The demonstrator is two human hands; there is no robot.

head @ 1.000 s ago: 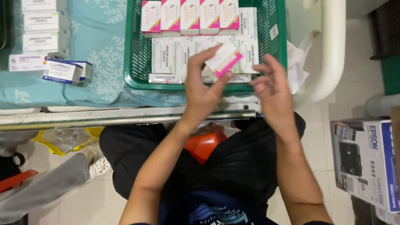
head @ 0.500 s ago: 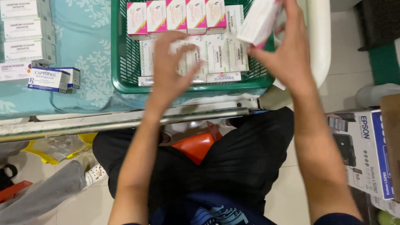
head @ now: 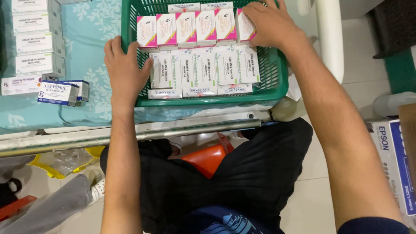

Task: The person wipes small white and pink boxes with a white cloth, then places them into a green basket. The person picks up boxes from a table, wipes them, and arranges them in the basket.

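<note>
A green plastic basket [head: 208, 102] stands on a table with a teal cloth [head: 89, 26]. It holds a row of pink-and-white medicine boxes [head: 186, 28] and, nearer to me, a row of white boxes [head: 203, 69]. My right hand [head: 271, 21] lies over the far right corner of the basket, its fingers on the last pink-and-white box [head: 244, 28] at the right end of the row. My left hand [head: 125, 71] rests flat on the basket's left rim with fingers apart, touching the nearest white box.
Stacked white boxes [head: 37, 43] and a blue-and-white box [head: 58, 93] lie on the cloth left of the basket. A white post [head: 329, 39] stands right of it. An orange stool [head: 208, 158] shows between my legs, and a printer carton [head: 394, 160] sits on the floor at right.
My right hand carried a pink-and-white box from the middle up to the right and set it into the end of the pink row. My left hand moved to the basket's left rim.
</note>
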